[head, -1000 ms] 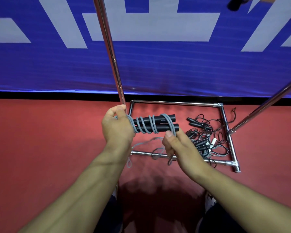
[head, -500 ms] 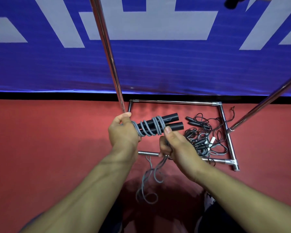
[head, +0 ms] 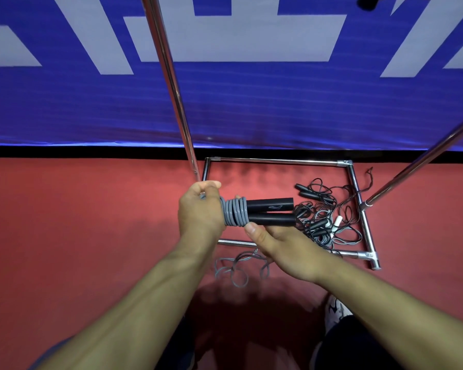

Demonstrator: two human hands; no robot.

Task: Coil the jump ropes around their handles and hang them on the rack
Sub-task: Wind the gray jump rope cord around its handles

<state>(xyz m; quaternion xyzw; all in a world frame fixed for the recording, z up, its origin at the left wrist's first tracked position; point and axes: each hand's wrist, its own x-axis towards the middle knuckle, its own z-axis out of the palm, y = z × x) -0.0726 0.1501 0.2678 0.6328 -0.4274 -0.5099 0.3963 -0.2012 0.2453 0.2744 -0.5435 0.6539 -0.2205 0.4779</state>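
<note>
Two black jump-rope handles lie side by side, held level above the floor. Grey rope coils are packed tightly around their left part. My left hand grips the left end of the handles, next to the coils. My right hand is under the handles, its thumb pressing at the right edge of the coils; its fingers are hidden. The loose grey rope tail hangs down onto the floor below. The chrome rack base lies on the floor behind.
A tangle of thin black jump ropes lies inside the rack base on the red floor. Two chrome rack poles rise, the left pole and the right pole. A blue banner covers the wall behind. My shoe shows bottom right.
The grey turns, spread out along the handles before, are now pushed tight together toward my left hand. My right hand moved under the handles, and the loose tail dropped lower.
</note>
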